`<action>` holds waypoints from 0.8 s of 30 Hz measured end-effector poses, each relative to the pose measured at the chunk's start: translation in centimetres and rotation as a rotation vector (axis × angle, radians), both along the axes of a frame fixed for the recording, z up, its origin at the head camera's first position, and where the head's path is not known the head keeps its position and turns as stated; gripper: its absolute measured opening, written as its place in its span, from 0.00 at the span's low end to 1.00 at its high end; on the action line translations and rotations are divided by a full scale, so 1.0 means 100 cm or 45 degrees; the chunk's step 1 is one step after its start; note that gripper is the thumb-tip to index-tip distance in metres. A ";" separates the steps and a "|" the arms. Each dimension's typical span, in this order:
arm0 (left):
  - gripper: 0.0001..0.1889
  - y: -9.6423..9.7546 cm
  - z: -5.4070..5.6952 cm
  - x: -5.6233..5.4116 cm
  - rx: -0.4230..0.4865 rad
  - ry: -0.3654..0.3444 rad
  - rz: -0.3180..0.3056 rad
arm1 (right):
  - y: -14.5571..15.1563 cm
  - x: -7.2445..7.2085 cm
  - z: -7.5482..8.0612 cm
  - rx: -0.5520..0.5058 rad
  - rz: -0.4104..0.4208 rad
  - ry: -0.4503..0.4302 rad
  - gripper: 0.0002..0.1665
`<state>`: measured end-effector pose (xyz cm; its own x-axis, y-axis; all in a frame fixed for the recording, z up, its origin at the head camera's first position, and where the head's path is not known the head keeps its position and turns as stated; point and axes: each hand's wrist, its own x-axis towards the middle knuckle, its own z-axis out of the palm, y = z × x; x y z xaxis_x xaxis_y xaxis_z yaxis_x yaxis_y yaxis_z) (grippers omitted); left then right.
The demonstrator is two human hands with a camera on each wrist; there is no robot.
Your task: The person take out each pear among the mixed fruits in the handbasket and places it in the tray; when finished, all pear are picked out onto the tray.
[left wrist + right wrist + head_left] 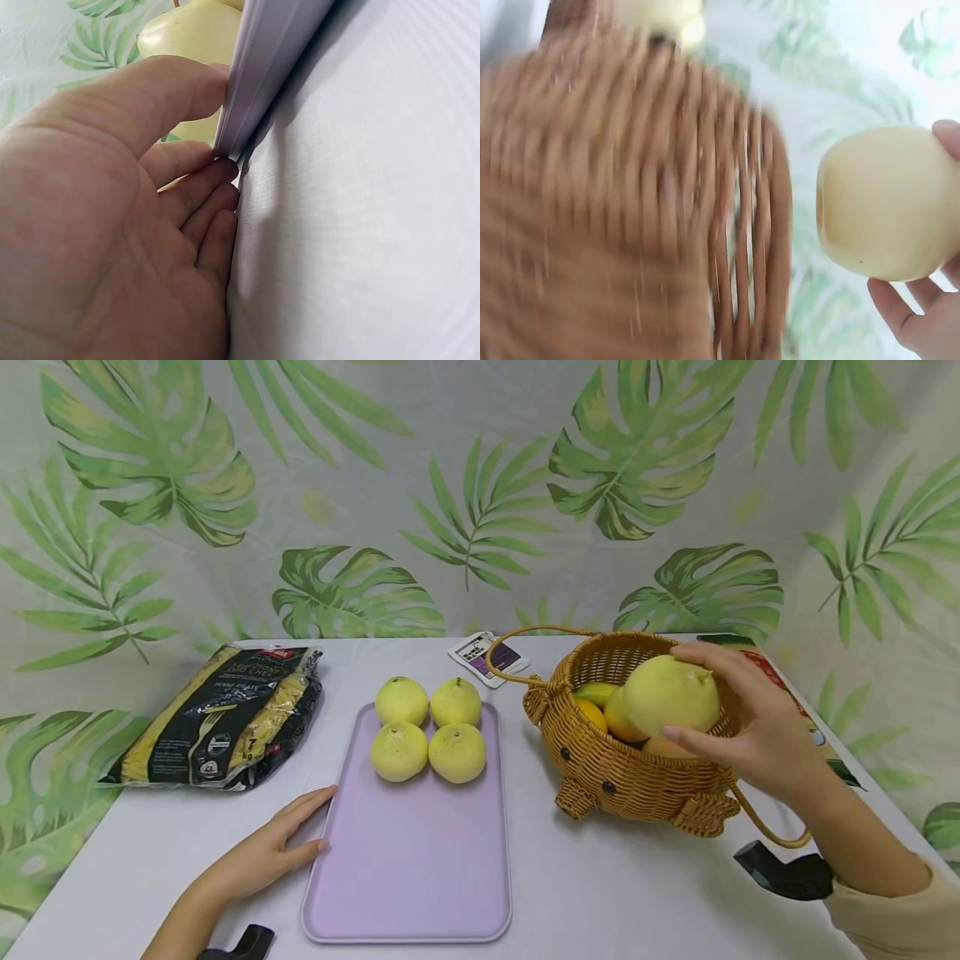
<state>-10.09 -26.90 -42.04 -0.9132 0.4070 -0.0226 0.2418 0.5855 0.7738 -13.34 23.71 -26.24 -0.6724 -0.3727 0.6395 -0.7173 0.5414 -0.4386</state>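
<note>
My right hand [765, 727] grips a round yellow pear [670, 693] between thumb and fingers, over the opening of a wicker basket [600, 768] shaped like a pig. The right wrist view has this pear [885, 202] at the right, beside the blurred basket wall [630, 187]. Several more yellow pears [457, 752] stand together at the far end of a lilac tray [408, 860]. With extended fingers, my left hand [258, 852] touches the tray's left edge. Close up in the left wrist view, thumb and fingertips meet the tray rim [255, 67].
Inside the basket lie an orange [592, 715], a green fruit [596, 693] and other fruit. A pasta bag [225, 718] lies at the left, a small white-and-purple packet [487, 657] at the back. Another colourful package [825, 743] is partly hidden behind the basket.
</note>
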 end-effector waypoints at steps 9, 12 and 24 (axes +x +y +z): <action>0.34 0.000 0.000 0.000 -0.008 0.019 -0.005 | -0.069 0.018 -0.037 -0.024 0.266 -0.186 0.42; 0.34 0.000 -0.001 -0.001 -0.015 0.023 -0.003 | -0.093 0.020 -0.053 -0.038 0.341 -0.276 0.41; 0.34 0.000 -0.001 -0.001 -0.012 0.013 -0.001 | -0.166 0.016 -0.103 -0.099 0.427 -0.624 0.39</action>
